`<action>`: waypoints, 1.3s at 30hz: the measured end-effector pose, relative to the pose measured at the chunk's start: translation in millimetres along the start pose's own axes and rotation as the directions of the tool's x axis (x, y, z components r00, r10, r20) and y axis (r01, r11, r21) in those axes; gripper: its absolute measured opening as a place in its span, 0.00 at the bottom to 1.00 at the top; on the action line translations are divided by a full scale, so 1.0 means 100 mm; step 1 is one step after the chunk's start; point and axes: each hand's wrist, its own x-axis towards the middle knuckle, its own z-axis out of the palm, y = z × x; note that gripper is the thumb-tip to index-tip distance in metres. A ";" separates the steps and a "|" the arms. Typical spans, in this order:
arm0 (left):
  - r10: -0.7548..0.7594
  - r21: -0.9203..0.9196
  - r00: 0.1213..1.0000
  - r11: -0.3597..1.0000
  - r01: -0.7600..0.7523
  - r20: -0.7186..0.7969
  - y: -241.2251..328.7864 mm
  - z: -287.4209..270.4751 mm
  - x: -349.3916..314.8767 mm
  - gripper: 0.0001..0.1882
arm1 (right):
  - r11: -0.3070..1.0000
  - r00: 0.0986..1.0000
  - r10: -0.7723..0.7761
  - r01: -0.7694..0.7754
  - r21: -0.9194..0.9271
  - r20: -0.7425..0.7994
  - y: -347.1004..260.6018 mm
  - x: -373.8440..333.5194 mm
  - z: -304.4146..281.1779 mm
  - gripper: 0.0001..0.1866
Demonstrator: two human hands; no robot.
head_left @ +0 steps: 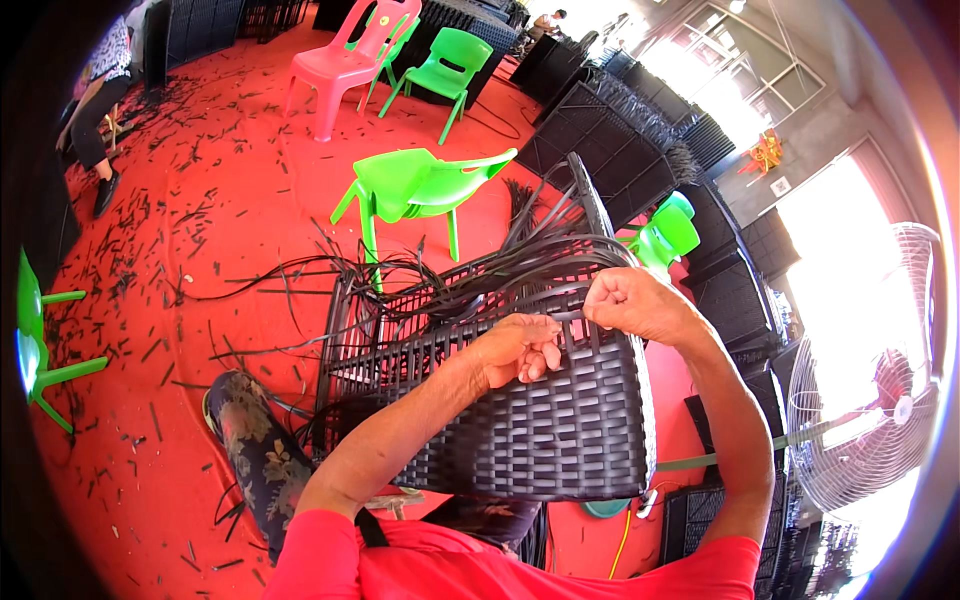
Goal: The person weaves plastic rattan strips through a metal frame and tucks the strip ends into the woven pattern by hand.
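Note:
A half-woven black chair frame (585,425) lies across my lap, its near panel filled with flat plastic strips in a basket weave. Over the weave's upper edge, my left hand (522,350) has its fingers curled together around a black strip (570,315). The same strip runs to my right hand (630,302), pinched closed at the frame's upper right corner. Loose black strips (450,295) trail from the frame in a tangled bundle to the left. Bare bars (400,365) show on the frame's left part.
Green plastic chairs (420,185) and a red plastic chair (350,62) stand ahead on the red floor (240,200), which is strewn with black scraps. A large fan (870,400) is at right. Stacked black woven panels (610,150) line the back. Another person (100,90) sits far left.

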 end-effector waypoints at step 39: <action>0.209 0.391 0.977 0.904 -0.172 -0.053 0.02 -0.44 -0.55 0.07 | 0.970 0.979 0.008 0.041 -0.239 0.203 -0.19 0.27 0.46 0.09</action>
